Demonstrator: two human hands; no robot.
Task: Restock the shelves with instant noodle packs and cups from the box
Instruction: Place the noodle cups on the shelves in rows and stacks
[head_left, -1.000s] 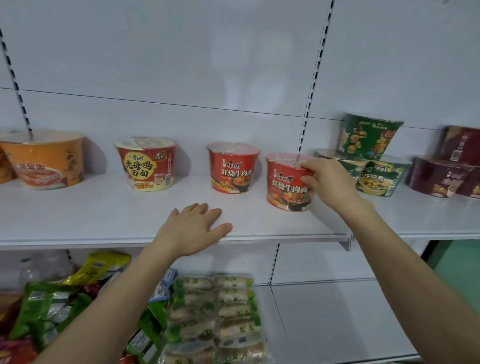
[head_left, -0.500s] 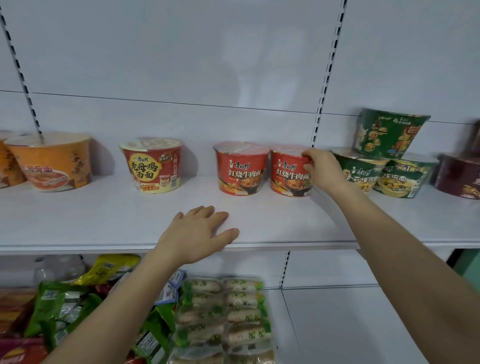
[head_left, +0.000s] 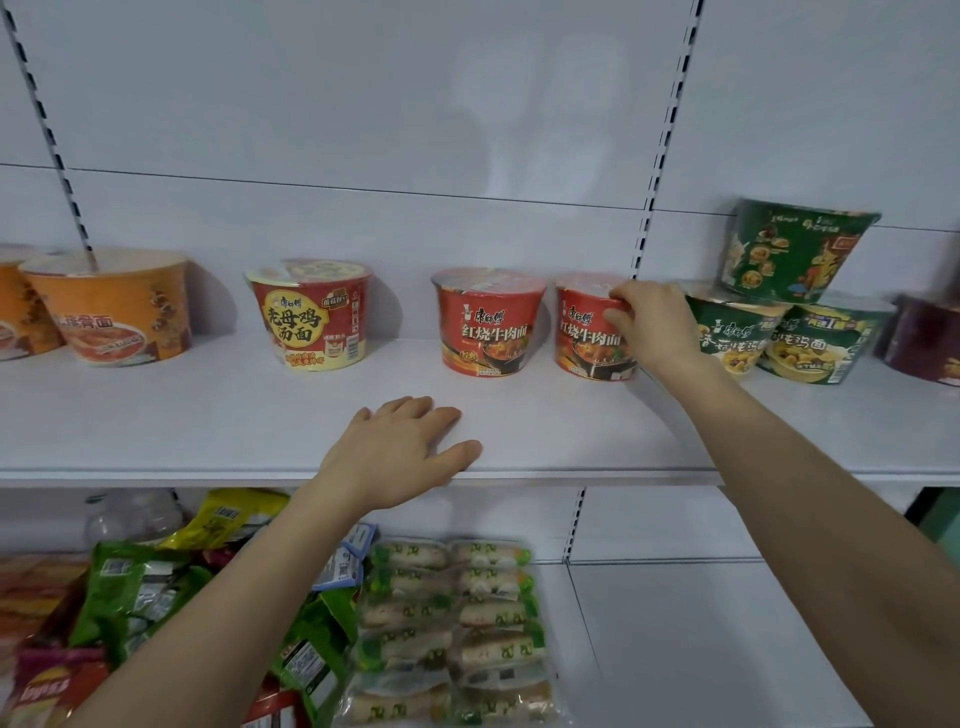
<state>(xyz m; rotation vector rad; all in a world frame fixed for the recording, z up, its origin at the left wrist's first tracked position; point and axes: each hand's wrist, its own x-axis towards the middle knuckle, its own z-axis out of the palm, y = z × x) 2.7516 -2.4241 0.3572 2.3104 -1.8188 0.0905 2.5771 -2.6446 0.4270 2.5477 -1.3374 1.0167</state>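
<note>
A red noodle cup (head_left: 589, 332) stands upright at the back of the white shelf (head_left: 208, 415), and my right hand (head_left: 657, 327) grips its right side and rim. Just to its left stands a matching red cup (head_left: 488, 322). Further left are a red and yellow cup (head_left: 311, 314) and an orange bowl (head_left: 111, 306). My left hand (head_left: 400, 449) lies flat on the shelf's front edge with fingers spread, holding nothing. The box is out of view.
Green noodle bowls (head_left: 789, 296) are stacked to the right of my right hand, with a dark red bowl (head_left: 924, 340) beyond them. The lower shelf holds green snack bags (head_left: 135, 592), a sausage multipack (head_left: 452, 629) and a bottle (head_left: 135, 514).
My right hand has pushed the red cup back and to the left until it stands beside the other red cup. My left hand has stayed on the shelf edge.
</note>
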